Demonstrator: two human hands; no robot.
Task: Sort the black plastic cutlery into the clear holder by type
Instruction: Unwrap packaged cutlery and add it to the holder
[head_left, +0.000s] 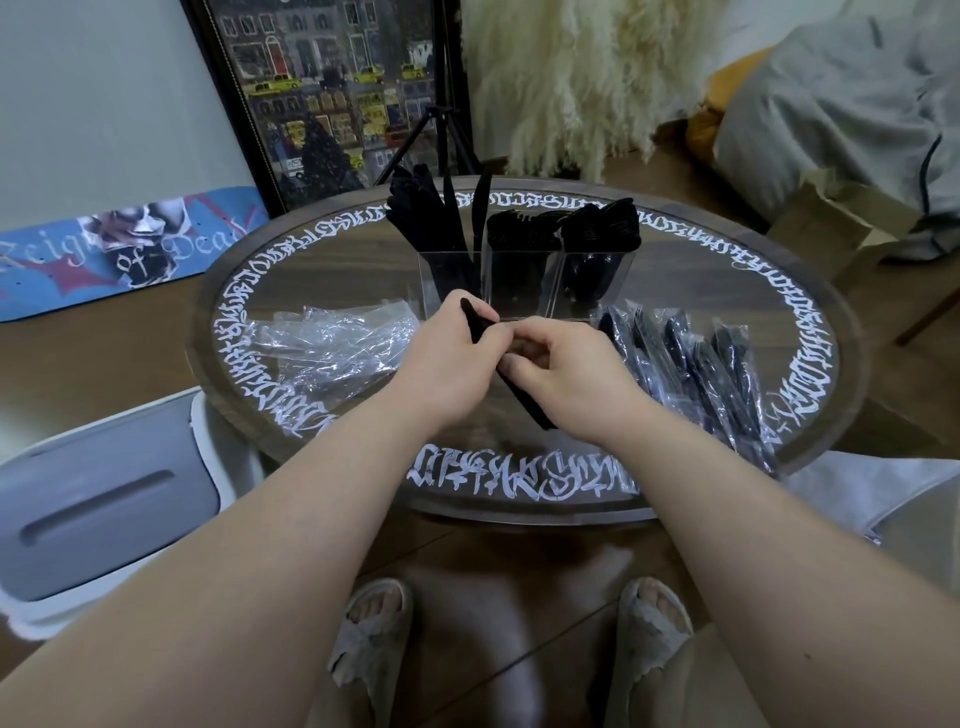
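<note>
Both hands meet over the middle of the round dark wooden table with white calligraphy around its glass top (810, 332), just in front of the clear plastic holder with 3 compartments (519, 286). The left hand (447, 364) curls its fingers around the upper end of a slim bundle of black plastic cutlery (511, 379), whose tip sticks out above the thumb. The right hand (566, 379) grips the same bundle lower down with bent fingers, and the bundle's far end pokes out below that hand toward the person. The bundle runs diagonally between the 2 hands (which type of cutlery it is cannot be told).

In the holder, black knives (431, 218) stand in the left compartment, black forks (522, 231) in the middle, and black spoons (602, 228) in the right one.

To the left of the hands lies a heap of empty clear plastic wrappers (332, 343). To the right lies a row of still-wrapped black cutlery packs (696, 369), near the right wrist.

A white and grey bin (104, 499) stands beside the table on the left.
</note>
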